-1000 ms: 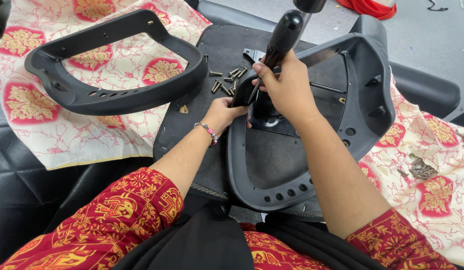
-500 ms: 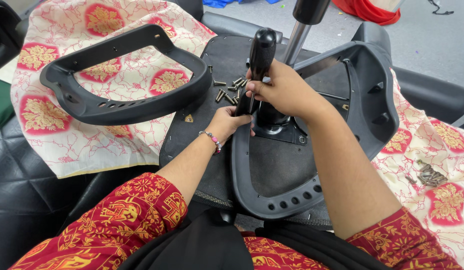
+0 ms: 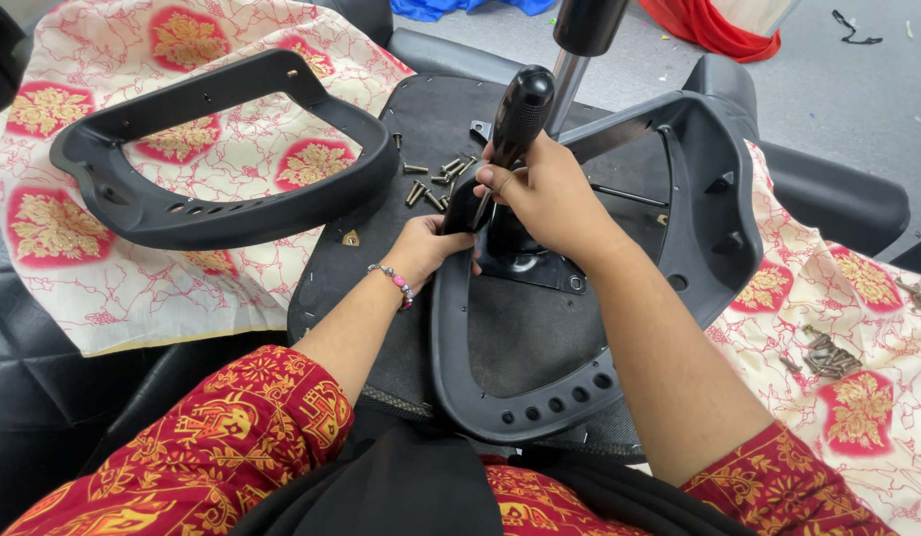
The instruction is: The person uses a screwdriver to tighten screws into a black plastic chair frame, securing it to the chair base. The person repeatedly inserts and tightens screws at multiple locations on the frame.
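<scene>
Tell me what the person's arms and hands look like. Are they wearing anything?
Both arms are bare from the elbow down. The left sleeve and right sleeve are short, dark red cloth with orange and yellow patterns. The left hand has a beaded bracelet at the wrist, with pink and pale beads. The right hand wears no glove or ring that shows.

Bright, even light; sharp focus

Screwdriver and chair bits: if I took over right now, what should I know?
Right hand grips the black screwdriver handle, held upright.
Left hand steadies its lower end by the metal plate on the seat underside.
One armrest lies on the seat; the other armrest lies on the patterned cloth.
Loose screws lie beside the hands, more screws on the right.
Whether any are tightened can't be seen.
</scene>
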